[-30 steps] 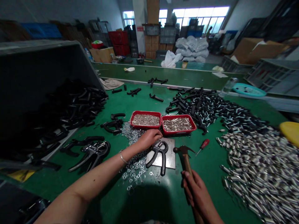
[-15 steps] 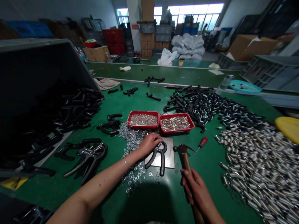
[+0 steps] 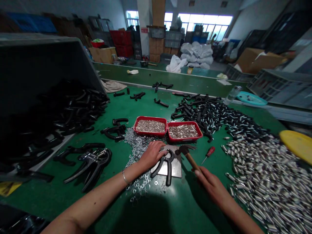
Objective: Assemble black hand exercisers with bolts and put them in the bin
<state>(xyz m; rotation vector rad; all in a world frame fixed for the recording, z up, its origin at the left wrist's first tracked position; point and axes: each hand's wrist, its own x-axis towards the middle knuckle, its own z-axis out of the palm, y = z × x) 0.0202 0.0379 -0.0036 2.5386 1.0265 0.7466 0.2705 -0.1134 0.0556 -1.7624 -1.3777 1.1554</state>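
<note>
A black two-legged hand grip with a rounded top lies on a square metal plate. My left hand is closed at the upper left of the grip, thumb against its top; whether a small part sits under the fingers is hidden. My right hand is wrapped round the wooden handle of a claw hammer. The hammer's head hangs just right of the grip's top, over the plate's edge. Loose metal washers lie beside my left forearm.
Two red trays of small metal parts stand beyond the plate. A red screwdriver lies right of the hammer. Metal cylinders and black parts with pins are heaped at right. Assembled grips and a dark bin are at left.
The hammer has risen and its head has moved left toward the grip. My right hand has moved up and right. My left fingers have drawn back slightly to the left.
</note>
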